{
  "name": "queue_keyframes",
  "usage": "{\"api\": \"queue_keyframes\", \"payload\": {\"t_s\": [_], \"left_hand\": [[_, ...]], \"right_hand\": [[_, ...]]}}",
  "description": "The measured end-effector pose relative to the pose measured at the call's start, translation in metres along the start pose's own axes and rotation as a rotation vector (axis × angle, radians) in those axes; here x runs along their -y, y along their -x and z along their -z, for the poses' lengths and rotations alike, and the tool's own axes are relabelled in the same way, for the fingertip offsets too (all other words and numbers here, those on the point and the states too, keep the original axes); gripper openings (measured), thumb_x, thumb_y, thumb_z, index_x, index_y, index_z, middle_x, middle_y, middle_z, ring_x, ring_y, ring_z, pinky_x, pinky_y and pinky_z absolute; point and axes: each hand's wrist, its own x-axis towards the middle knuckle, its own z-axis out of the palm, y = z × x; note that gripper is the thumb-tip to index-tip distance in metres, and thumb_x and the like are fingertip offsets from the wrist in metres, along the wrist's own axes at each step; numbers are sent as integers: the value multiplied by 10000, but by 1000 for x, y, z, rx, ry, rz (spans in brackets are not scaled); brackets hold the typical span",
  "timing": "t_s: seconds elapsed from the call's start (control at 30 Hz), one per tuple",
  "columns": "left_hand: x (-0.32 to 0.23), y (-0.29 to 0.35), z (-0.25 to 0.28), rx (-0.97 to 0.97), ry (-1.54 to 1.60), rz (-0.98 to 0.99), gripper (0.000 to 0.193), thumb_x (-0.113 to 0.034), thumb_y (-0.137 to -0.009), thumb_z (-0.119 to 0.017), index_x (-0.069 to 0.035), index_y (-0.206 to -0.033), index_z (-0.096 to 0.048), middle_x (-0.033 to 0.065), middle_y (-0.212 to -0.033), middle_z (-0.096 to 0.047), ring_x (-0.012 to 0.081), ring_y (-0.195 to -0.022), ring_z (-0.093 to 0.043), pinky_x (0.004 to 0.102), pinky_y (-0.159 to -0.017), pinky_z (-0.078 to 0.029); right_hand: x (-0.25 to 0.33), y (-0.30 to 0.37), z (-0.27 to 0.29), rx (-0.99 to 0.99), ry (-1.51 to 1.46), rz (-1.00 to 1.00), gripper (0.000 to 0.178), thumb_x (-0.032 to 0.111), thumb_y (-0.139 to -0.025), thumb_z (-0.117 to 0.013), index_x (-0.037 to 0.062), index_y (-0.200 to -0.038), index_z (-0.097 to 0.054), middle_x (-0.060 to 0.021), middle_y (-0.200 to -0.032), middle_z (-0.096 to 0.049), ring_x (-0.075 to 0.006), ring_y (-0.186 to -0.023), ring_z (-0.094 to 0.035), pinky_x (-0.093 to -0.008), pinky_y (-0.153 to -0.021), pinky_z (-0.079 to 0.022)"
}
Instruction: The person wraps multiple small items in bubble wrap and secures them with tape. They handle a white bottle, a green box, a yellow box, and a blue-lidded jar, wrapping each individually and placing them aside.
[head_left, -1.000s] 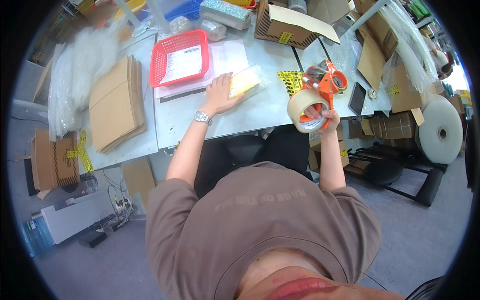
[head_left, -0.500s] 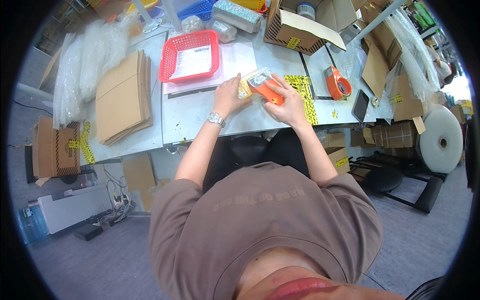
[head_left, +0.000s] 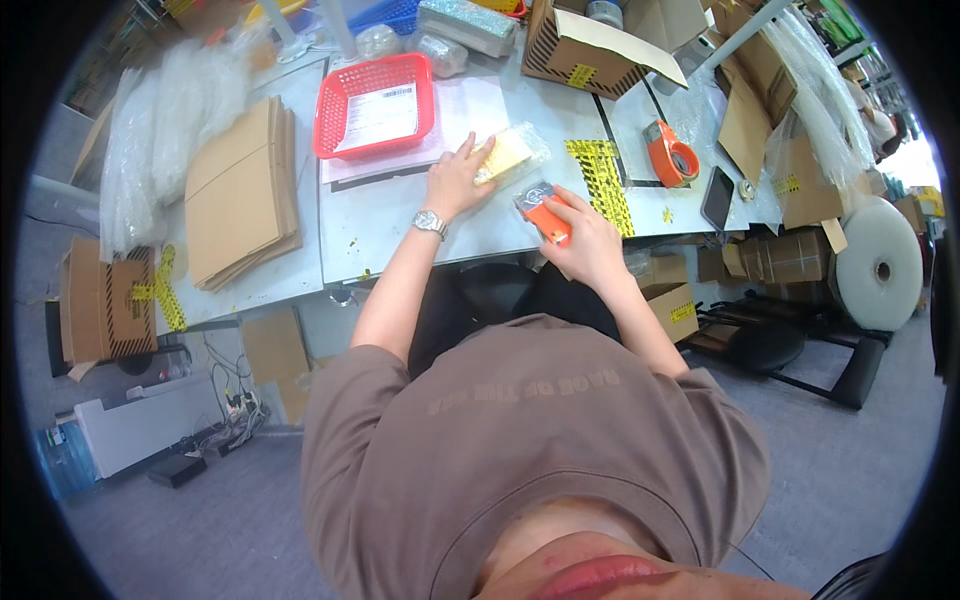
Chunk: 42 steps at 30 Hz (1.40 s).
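Observation:
A small yellow packet [head_left: 503,155] in clear plastic wrap lies on the white table [head_left: 390,225], in front of me. My left hand [head_left: 460,178], with a watch at the wrist, rests against its left end with the fingers stretched out and apart. In my right hand [head_left: 590,240] is an orange tape dispenser [head_left: 548,216], its front end pointing up and left. The dispenser is apart from the packet, nearer to me and to its right. My fingers hide part of its handle.
A red basket [head_left: 425,125] holding a printed sheet stands beyond my left hand. Flat cardboard [head_left: 235,190] is stacked at the left. Yellow-black tape strips [head_left: 600,185], another orange tape dispenser [head_left: 660,150] and a phone [head_left: 718,198] lie rightward. An open carton [head_left: 600,55] stands behind.
My right hand and the tape dispenser have drawn back from the packet, toward me and slightly right. More of the packet shows now. My left hand stays at its left end.

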Motion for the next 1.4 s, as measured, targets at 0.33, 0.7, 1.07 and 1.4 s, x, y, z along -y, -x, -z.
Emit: {"api": "queue_keyframes", "payload": {"t_s": [0.33, 0.7, 1.07, 1.4], "left_hand": [[-9, 0, 15, 145, -71, -29, 748, -608, -875, -468, -256, -1517, -318, 120, -1539, -349, 339, -1259, -476, 534, -992, -361], [-24, -20, -18, -107, -322, -52, 733, -595, -885, -536, -20, -1338, -498, 197, -1397, -509, 295, -1208, -549, 549, -1039, -355], [-39, -35, 9, 90, -448, -90, 844, -573, -760, -711, 21, -1314, -480, 103, -914, -681, 215, -826, -688, 586, -988, -413], [-47, -35, -11, 15, -318, 110, 1013, -474, -567, -866, 44, -1311, -415, 150, -968, -627, 319, -892, -673, 489, -817, -531]], "right_hand": [[25, -76, -19, 551, 483, -56, 383, 204, -672, -658, 51, -1016, -728, -164, -1028, -706, -319, -996, -681, -419, -851, -549], [-65, -95, 68, 340, 288, -317, 381, 395, -675, -723, 101, -915, -757, -131, -957, -727, -291, -924, -700, -415, -807, -557], [-169, -104, -66, -206, 643, -123, 469, 227, -800, -672, 49, -1224, -584, -95, -1486, -400, -284, -978, -661, -426, -676, -558], [-107, -44, -104, -393, 74, 171, 654, 200, -788, -686, 140, -1399, -463, -196, -1495, -320, -428, -1378, -291, -590, -1113, -256]]}}
